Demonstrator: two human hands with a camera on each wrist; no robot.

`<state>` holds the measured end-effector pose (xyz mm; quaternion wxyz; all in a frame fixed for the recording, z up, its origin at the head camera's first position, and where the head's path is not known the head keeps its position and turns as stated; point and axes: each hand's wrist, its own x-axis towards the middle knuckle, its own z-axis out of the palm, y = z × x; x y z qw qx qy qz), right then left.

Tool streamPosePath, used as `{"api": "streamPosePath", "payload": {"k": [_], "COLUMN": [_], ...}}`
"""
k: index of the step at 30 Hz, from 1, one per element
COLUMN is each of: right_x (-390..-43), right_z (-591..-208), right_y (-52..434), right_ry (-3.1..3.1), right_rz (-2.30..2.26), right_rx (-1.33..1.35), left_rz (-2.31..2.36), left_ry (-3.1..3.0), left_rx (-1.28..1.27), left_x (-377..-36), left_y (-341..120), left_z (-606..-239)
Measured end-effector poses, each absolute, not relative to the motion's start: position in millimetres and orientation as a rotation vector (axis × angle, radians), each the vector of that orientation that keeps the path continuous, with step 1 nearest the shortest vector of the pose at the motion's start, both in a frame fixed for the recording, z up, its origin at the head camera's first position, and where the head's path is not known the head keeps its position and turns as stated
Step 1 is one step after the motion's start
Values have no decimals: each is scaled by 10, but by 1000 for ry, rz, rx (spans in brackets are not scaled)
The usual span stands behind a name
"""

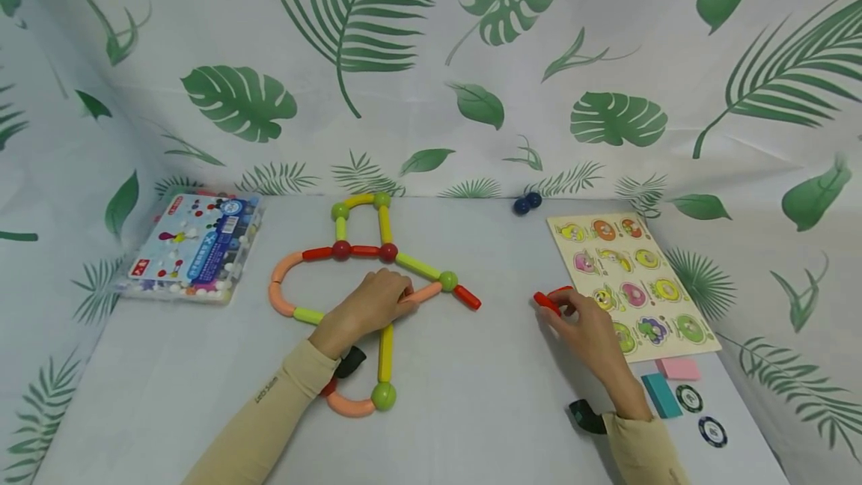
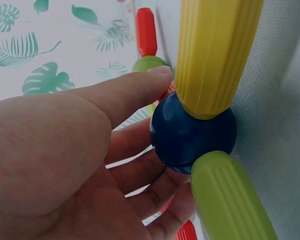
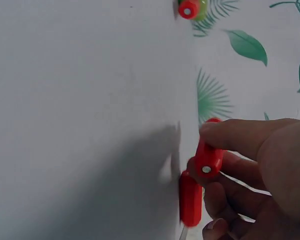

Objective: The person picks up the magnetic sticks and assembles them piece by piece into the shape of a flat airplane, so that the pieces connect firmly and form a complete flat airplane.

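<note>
My left hand point(image 1: 370, 304) pinches the near end of a peach magnetic stick point(image 1: 427, 293), whose far end meets a green ball point(image 1: 447, 281). A short red stick point(image 1: 468, 297) extends from that ball. In the left wrist view, a blue ball point(image 2: 190, 132) joins a yellow stick point(image 2: 217, 55) and a lime stick point(image 2: 230, 195) beside the fingers; the hand hides this ball in the head view. My right hand point(image 1: 587, 331) holds a red magnetic stick point(image 3: 210, 150) between thumb and fingers. A second red stick point(image 3: 191, 199) shows right by the fingers, close to the tabletop.
Sticks and balls form a flat outline, with a peach curve point(image 1: 277, 287) at left and a green ball point(image 1: 384, 396) at its near end. A boxed set point(image 1: 191, 245) lies back left. A fruit picture board point(image 1: 579, 238), blocks point(image 1: 661, 395) and round chips point(image 1: 712, 431) lie right; dark balls point(image 1: 527, 203) lie behind.
</note>
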<state>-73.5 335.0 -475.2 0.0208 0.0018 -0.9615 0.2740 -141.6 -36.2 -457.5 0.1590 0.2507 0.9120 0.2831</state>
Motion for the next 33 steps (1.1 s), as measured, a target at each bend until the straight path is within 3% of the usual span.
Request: {"api": "streamPosePath", "payload": {"k": [8, 20, 33], "right_x": [-1014, -1735, -1947], "right_z": [-4836, -4813, -4900], "right_y": [3136, 2801, 2649], "right_ry": [-2937, -2974, -2979], "right_rz": [871, 1019, 1221], "right_rx": [242, 727, 891], "left_rz": [828, 802, 814], "left_ry": [2584, 2591, 2588], "left_rx": [709, 723, 727], "left_x": [-1401, -1429, -1439], "left_y": [-382, -384, -403], "left_z": [-4590, -4610, -4629]}}
